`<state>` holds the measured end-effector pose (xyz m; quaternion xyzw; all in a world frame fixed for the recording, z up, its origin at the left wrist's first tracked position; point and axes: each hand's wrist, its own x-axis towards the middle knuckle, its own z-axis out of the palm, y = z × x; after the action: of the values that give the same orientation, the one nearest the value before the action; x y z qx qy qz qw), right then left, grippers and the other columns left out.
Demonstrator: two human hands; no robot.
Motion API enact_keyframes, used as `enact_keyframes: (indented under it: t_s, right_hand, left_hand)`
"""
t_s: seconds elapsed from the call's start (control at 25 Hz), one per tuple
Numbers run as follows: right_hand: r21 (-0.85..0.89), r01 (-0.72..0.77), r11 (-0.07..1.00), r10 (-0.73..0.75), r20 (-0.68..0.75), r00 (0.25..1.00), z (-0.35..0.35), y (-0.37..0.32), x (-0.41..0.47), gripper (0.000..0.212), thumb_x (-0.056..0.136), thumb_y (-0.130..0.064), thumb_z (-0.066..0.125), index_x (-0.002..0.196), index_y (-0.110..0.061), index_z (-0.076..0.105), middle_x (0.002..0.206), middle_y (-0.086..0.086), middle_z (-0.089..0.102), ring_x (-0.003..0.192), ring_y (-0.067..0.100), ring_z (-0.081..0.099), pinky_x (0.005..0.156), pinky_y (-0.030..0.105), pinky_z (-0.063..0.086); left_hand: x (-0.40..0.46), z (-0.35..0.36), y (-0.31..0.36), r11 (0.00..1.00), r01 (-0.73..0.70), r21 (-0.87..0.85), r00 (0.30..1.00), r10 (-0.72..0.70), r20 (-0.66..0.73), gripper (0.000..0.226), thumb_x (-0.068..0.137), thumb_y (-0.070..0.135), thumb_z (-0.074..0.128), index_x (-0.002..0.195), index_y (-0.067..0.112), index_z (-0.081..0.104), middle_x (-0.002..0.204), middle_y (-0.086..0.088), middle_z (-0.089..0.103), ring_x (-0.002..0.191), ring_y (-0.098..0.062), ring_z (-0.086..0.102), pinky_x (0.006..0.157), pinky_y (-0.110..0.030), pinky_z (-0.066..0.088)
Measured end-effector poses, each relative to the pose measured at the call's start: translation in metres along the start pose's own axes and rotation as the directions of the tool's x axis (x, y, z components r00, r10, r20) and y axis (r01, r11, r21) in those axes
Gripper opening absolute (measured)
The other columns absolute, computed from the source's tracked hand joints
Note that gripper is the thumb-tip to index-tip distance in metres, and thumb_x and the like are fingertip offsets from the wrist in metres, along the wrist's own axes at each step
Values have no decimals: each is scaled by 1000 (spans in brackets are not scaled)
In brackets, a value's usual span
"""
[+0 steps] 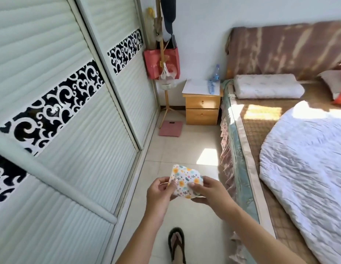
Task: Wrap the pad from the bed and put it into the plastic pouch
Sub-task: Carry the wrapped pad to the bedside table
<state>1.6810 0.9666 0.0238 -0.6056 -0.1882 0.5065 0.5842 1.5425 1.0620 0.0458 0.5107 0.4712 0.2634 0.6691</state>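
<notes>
**Head view: floral pad held in both hands beside the bed**

Head camera shows the pad [186, 181], white with small flowers, held in the air over the floor tiles, just left of the bed [248, 141]. The left hand [159, 193] pinches its left edge with closed fingers. The right hand [210, 193] grips its right lower side. Beyond the bed's head end stands a wooden nightstand [202, 109].

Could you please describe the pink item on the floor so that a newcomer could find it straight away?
Start at the small wooden two-drawer nightstand beside the bed's head. Left of it, the flat pink square bathroom scale lies on the pale floor tiles at the foot of the wooden coat stand, the floor's only pink thing.
</notes>
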Motion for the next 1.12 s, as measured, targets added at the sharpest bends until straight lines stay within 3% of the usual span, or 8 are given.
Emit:
enact_keyframes:
  t_s: [0.24, 0.36, 0.48, 0.64, 0.72, 0.8, 0.96, 1.12]
  right_hand:
    - [-136, 16, 991, -25, -66, 997, -33, -68, 147, 21, 80, -13, 72, 97, -3, 65, 93, 10, 74, 85, 22, 73, 73, 31, 61]
    - [-258, 0, 966, -22, -81, 996, -48, -107, 225, 21, 83, -18, 69, 100, -6, 66, 92, 9, 74, 83, 19, 71, 81, 36, 57]
    - [-435, -30, 900, -39, -150, 988, -74, -147, 294, 26, 85, -23, 66, 107, -9, 65, 84, 9, 72, 71, 13, 63, 72, 33, 50]
    - [-715, -120, 688, -23, -187, 982, -115, -182, 361, 38, 87, -41, 60, 119, -19, 59, 80, -7, 65, 71, 10, 60, 71, 27, 48]
    - [-846, -142, 514, -27, -182, 983, -136, -199, 398, 43, 89, -43, 56, 123, -17, 55, 104, 0, 68, 93, 16, 63, 85, 31, 49]
    - [-910, -148, 388, -35, -174, 984, -159, -218, 439, 44, 90, -44, 52, 126, -18, 52, 123, 4, 63, 107, 20, 61, 89, 33, 47]
    - [-945, -155, 288, -77, -184, 980, -216, -260, 522, 42, 92, -45, 48, 129, -25, 48, 122, 2, 63, 104, 21, 62, 76, 29, 45]
    - [-955, -178, 238, -50, -195, 980, -275, -317, 615, 45, 93, -44, 47, 133, -24, 46, 130, 2, 59, 113, 20, 59, 91, 34, 50]
  left_hand:
    - [157, 42, 50, 976, -43, 213, 966, -14, 257, 13, 82, 20, 70, 94, 21, 64, 69, 12, 76, 62, 1, 70, 50, -11, 50]
    - [251, 65, 79, 968, -20, 251, 961, -51, 273, 10, 82, 21, 71, 91, 20, 66, 75, 8, 76, 65, -2, 70, 53, -14, 53]
    - [334, 94, 107, 970, 17, 241, 958, -85, 274, 8, 83, 21, 70, 89, 21, 65, 85, 4, 74, 74, -8, 70, 57, -17, 53]
    - [418, 134, 132, 965, 50, 258, 944, -130, 303, 5, 85, 21, 67, 89, 19, 65, 90, 3, 74, 79, -10, 68, 60, -20, 53]
    - [463, 155, 140, 963, 71, 262, 942, -151, 299, 4, 86, 20, 66, 89, 18, 65, 91, 0, 73, 80, -11, 68, 67, -25, 56]
    - [510, 181, 146, 962, 97, 257, 944, -171, 284, 3, 86, 20, 65, 89, 19, 66, 92, -1, 73, 82, -14, 67, 70, -29, 55]
    - [604, 245, 162, 959, 154, 238, 942, -215, 257, 1, 87, 19, 65, 88, 20, 65, 89, 1, 72, 81, -14, 67, 66, -26, 54]
    - [704, 322, 193, 949, 188, 254, 928, -256, 271, 2, 87, 21, 65, 88, 21, 65, 91, 2, 73, 83, -13, 68, 63, -24, 55]
